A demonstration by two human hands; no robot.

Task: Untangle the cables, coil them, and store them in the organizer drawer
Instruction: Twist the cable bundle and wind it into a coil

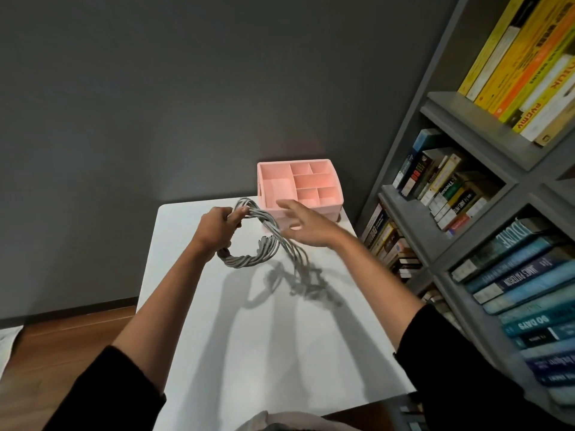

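A bundle of grey cables [270, 231] is looped into a coil above the white table [264, 337]. My left hand [217, 227] grips the coil at its upper left side and holds it up. The loose cable ends [306, 275] trail down to the right and lie on the table. My right hand [306, 225] hovers just right of the coil with its fingers spread, in front of the pink organizer [270, 188]. The organizer has several open compartments on top and stands at the table's far edge. Its drawer front is mostly hidden behind my right hand.
A grey bookshelf [476, 119] filled with books runs along the right side, close to the table's edge. A dark grey wall stands behind the table. Wooden floor [71, 334] shows on the left.
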